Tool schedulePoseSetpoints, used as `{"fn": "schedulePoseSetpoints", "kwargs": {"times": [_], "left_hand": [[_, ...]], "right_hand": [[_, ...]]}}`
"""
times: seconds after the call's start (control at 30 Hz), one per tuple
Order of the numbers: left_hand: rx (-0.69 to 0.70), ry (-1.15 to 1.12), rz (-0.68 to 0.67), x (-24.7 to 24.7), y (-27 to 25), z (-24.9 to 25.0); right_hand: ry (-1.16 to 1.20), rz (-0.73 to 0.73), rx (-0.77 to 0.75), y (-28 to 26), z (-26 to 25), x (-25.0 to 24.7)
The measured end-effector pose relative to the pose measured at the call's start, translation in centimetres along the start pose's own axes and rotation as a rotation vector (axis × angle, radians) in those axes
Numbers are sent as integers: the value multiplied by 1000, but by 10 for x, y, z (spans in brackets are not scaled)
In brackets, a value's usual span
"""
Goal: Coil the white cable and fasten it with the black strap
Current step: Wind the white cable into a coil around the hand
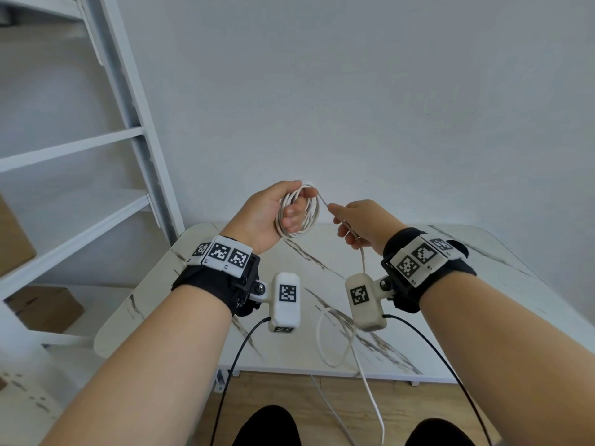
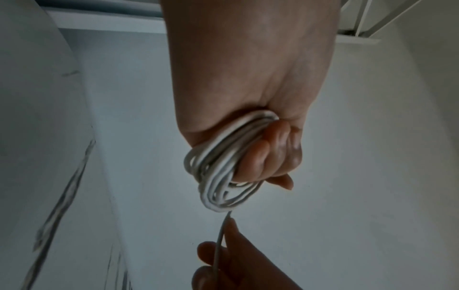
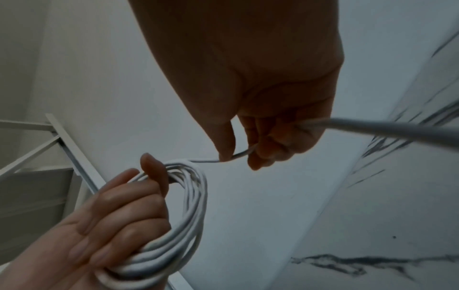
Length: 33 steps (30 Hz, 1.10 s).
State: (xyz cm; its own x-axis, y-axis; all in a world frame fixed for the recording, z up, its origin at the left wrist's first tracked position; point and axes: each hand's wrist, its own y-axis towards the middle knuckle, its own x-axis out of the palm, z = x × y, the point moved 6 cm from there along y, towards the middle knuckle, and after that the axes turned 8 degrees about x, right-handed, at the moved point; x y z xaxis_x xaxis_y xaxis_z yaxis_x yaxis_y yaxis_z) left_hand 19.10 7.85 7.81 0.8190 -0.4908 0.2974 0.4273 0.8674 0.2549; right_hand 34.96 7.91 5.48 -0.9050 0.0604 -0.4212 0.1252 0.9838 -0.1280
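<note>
My left hand [image 1: 283, 214] is raised above the table and grips a coil of white cable [image 1: 297, 209] of several loops, its fingers curled through the loops [image 2: 223, 172]. One strand leaves the coil's top and runs to my right hand [image 1: 351, 223], which pinches it between thumb and fingers [image 3: 238, 155]. Below the right hand the loose cable [image 1: 335, 336] drops to the table, makes a loop there and trails over the front edge toward the floor. No black strap shows in any view.
The white marble-patterned table [image 1: 434, 317] stands against a plain wall. White shelving [image 1: 96, 140] rises to the left, with cardboard boxes [image 1: 45, 307] low down. Black leads run from the wrist cameras down past my knees.
</note>
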Motion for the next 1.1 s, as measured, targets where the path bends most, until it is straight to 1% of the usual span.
{"fn": "schedulePoseSetpoints", "kwargs": {"times": [0.13,0.23,0.37,0.5,0.6,0.73,0.83,0.97,1.1], "left_hand": [[14,-112,-6,7,0,1],[15,-198,7,10,2,5],[22,-212,69,7,4,8],[11,-251,130,5,3,7],[32,-238,181,1,4,8],[63,-175,242,-4,5,10],[86,-106,267,-4,5,10],[156,142,300,-9,9,13],[170,381,322,-13,7,16]], "right_hand": [[-14,-34,26,0,-2,5],[-40,-123,50,-6,2,14],[-73,-214,45,-14,4,24],[-111,-267,33,-18,2,33],[-167,-286,21,-21,1,37],[-159,-341,19,-25,2,41],[-161,-348,-1,-27,-1,42],[-228,-390,-20,-32,-1,44],[-261,-395,-48,-35,-2,42]]}}
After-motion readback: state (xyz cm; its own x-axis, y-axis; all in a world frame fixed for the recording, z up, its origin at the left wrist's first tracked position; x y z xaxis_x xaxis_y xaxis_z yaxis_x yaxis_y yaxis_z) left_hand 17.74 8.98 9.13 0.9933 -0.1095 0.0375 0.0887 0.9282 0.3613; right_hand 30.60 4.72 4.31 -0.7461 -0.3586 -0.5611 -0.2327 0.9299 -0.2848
